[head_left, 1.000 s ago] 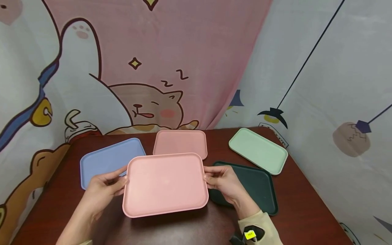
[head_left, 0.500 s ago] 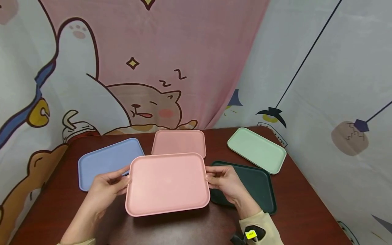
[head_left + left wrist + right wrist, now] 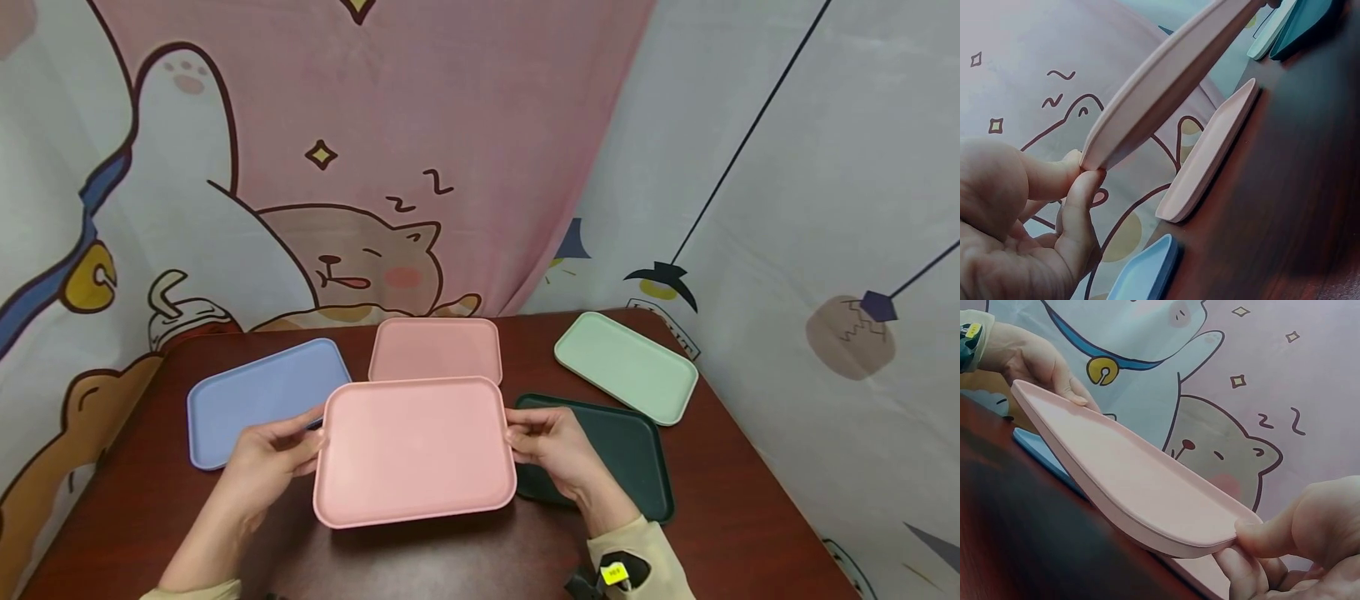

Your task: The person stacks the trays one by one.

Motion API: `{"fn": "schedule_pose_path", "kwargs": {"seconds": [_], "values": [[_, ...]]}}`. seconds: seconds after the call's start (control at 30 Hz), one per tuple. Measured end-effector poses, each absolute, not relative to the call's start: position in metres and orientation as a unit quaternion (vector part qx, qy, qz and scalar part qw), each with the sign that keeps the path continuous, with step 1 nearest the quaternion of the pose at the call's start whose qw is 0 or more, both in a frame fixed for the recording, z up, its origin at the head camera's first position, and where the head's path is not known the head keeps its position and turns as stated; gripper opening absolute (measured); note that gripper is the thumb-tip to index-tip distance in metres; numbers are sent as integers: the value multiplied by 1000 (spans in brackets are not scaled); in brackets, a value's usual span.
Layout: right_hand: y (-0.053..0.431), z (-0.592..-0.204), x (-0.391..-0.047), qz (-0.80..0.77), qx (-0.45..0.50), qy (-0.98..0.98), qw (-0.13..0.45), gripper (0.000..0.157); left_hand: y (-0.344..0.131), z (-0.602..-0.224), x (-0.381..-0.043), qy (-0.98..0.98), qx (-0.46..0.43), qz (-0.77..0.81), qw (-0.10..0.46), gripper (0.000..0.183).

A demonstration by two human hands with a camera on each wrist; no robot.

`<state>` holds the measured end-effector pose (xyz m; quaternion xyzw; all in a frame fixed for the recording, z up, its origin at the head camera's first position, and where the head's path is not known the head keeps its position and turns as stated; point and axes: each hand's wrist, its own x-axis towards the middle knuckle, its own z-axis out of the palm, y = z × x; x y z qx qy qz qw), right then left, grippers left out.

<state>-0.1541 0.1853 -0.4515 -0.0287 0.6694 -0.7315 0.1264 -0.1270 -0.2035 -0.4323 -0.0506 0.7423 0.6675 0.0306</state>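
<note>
A printed cloth (image 3: 420,108) hangs behind and beside the dark red-brown table (image 3: 750,517). Above the table's near part, apart from it, a pink tray (image 3: 416,450) is held up between two hands, its face leaning toward the person and its near edge low. On the table to the right lies a dark green tray (image 3: 622,458), partly behind the right hand; at the left is a blue tray (image 3: 262,400); behind the held one rests a second pink tray (image 3: 435,346); far right is a mint tray (image 3: 630,367), its corner at the green one's edge, though whether they touch I cannot tell. The left hand (image 3: 273,454) pinches one short side between thumb and fingertips, and the right hand (image 3: 551,450) pinches the opposite side the same way. Both grips take only a narrow strip of rim, so one slipping or loosening would likely let that end drop and swing the tray down on the other pinch. If the hands move unevenly, it could twist; lowered where it is, its far edge might knock the second pink tray. Smallest, the black band (image 3: 632,571) at the right cuff could catch on the green tray if that arm dips.
</note>
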Motion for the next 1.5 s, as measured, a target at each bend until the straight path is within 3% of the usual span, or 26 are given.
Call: {"fn": "schedule_pose_path", "kwargs": {"seconds": [0.87, 1.5], "values": [[189, -471, -159, -715, -19, 687, 127, 39, -197, -458, -138, 736, -70, 670, 63, 46], [179, -479, -158, -649, -21, 756, 82, 33, -198, -473, -143, 747, -85, 656, 71, 47]]}}
